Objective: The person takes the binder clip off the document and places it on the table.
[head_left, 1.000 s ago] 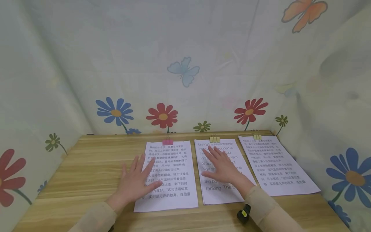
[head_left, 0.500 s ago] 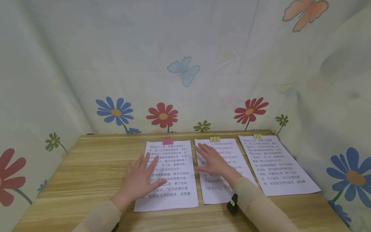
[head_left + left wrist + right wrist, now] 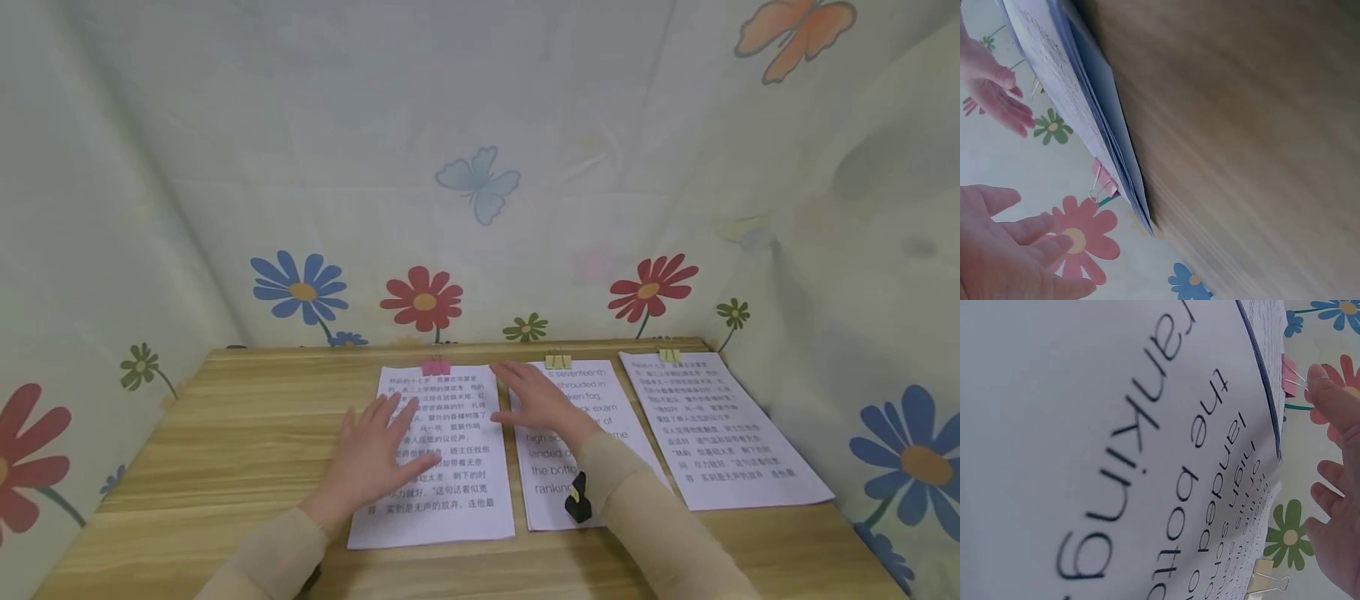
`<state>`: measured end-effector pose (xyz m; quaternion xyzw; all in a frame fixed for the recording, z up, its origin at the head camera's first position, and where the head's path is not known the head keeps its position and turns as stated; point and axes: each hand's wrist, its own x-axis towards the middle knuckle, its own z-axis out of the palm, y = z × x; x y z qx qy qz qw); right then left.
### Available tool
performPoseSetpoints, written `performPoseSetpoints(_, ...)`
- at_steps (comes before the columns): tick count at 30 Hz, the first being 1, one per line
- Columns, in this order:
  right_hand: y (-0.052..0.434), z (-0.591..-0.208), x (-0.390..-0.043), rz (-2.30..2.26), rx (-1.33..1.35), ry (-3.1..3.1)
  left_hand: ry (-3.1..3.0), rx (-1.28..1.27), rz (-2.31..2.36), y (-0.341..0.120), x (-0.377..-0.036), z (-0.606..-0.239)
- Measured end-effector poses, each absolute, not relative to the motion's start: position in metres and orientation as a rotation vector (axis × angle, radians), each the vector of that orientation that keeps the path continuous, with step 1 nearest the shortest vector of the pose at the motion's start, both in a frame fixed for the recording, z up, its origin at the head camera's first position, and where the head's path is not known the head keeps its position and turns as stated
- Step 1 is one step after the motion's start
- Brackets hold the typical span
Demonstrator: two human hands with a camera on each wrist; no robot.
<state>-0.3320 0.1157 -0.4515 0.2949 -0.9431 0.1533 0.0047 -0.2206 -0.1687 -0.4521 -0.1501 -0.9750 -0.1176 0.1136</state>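
Over the left stack of paper (image 3: 435, 529), printed in Chinese and held by a pink binder clip (image 3: 436, 367), is my left hand (image 3: 378, 454) with its fingers spread. In the left wrist view this hand (image 3: 1010, 256) shows a gap to the sheets. My right hand (image 3: 542, 402) hovers over the left side of the middle stack (image 3: 600, 492), which has English print and a yellow binder clip (image 3: 558, 362). Its fingertips reach toward the left stack's right edge. The right wrist view shows the hand (image 3: 1338, 481) off the page, fingers extended, holding nothing.
A third stack (image 3: 750, 496) with Chinese print and a yellow binder clip (image 3: 670, 355) lies slanted at the right. All three lie on a wood-grain table (image 3: 247, 433). A cloth backdrop (image 3: 337, 167) with flowers and butterflies surrounds the table's back and sides.
My right hand has moved left, from the middle of the middle stack to its left edge. The left hand has drifted slightly right. The paper stacks have stayed in place.
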Motion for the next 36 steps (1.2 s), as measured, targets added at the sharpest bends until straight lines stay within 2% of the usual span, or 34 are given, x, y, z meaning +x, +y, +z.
performPoseSetpoints(12, 0.100, -0.447, -0.356, 0.609, 0.873, -2.973, -2.770, -0.528, -0.433, -0.167, -0.236, -0.447)
performPoseSetpoints(36, 0.077, -0.462, -0.382, 0.712, 0.775, -2.995, -2.761, -0.510, -0.666, -0.171, -0.263, -0.444)
